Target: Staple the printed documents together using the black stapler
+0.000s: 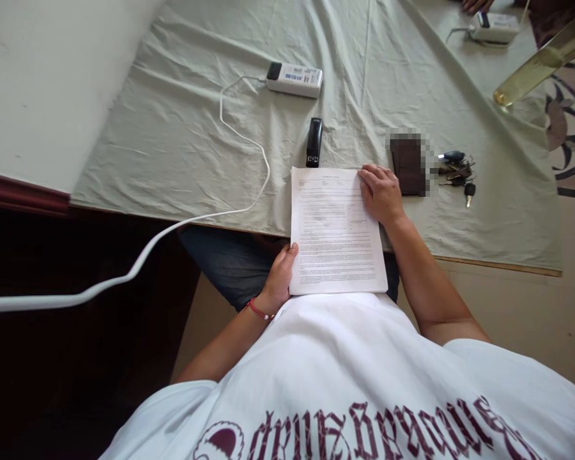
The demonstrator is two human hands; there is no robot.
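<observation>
A stack of printed papers (338, 223) lies partly on the cloth-covered table and juts past its front edge toward my shirt. My left hand (281, 271) grips the stack's lower left edge, thumb on top and the other fingers hidden beneath. Across the upper right corner rests my right hand (381, 191), its fingers laid over the sheets and not wrapped round them. Just beyond the top edge of the papers stands a black stapler (314, 142), touched by neither hand. To the right of my right hand is a dark brown wallet (408, 166), partly blurred out.
A bunch of keys (455, 169) lies right of the wallet. Farther back, a white box-shaped device (294, 80) trails a white cable (172, 227) leftward over the table edge. A similar device (494, 29), another person's hand (476, 5) and a bottle of yellowish liquid (541, 67) are at upper right.
</observation>
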